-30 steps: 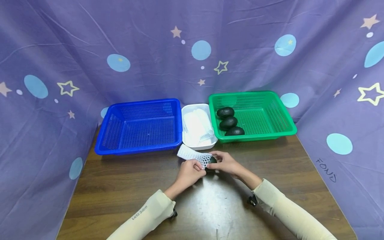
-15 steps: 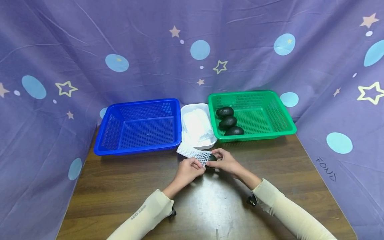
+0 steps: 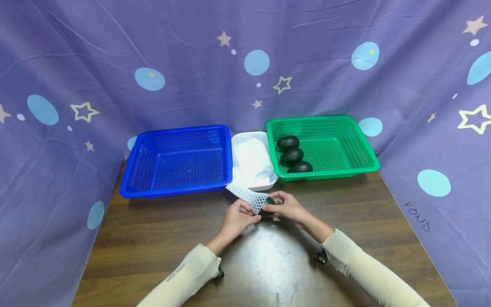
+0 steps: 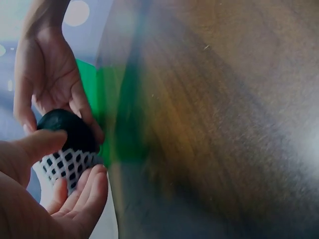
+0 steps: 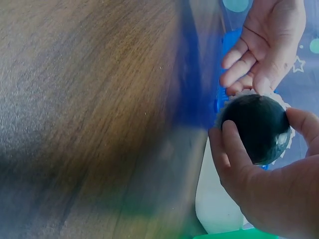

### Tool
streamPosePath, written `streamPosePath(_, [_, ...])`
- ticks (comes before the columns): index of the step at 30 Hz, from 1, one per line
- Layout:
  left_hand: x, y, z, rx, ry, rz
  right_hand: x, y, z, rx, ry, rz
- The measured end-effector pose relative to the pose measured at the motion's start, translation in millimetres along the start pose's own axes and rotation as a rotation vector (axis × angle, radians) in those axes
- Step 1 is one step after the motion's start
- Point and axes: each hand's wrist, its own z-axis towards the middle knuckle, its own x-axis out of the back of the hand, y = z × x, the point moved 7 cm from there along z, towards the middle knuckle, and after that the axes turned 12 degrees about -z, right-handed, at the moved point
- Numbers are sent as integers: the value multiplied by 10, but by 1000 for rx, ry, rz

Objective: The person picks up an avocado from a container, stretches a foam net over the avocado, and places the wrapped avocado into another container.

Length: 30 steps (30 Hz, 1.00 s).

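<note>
Head view shows two hands at work over the wooden table (image 3: 172, 230), just in front of the white tray (image 3: 264, 184); the right hand (image 3: 289, 209) has its thumb and fingers round a dark fruit (image 5: 261, 127), which looks like an avocado; the left hand (image 3: 235, 219) pinches the white net sleeve (image 3: 245, 196) near its mouth, with its thumb touching the fruit too; so both hands are holding on. The fruit sits between them, one end in the net and the other end bare; the loose tail of the net points toward the near corner of the blue basket (image 3: 176, 190), and I cannot tell if it touches it. To my eye, this one is about half dressed; the net is on one end, and the bare end seems to be the part left to cover. Three more dark fruits (image 3: 291, 156) lie in a row along the left side of the green basket (image 3: 326, 175); they have no nets on, so none of that looks done for them; the white pile (image 3: 251, 160) in the tray looks like more nets, but the glare makes them too hard to count.
</note>
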Motion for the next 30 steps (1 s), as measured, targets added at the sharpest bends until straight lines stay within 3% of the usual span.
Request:
streamPosePath(5, [-10,10,-6,-33,27,-18,-13,-27,-4,14,5,22])
streamPosePath(15, [-75,110,-52,-70,52,47,-46,-35,-4,-10,4,61])
streamPosePath(25, [-165,206,-134,-131,11,53,-63,-18,11,5,16,88])
streamPosePath(30, [-139,126,-116,-97,-3,21,-73,-39,3,17,26,83])
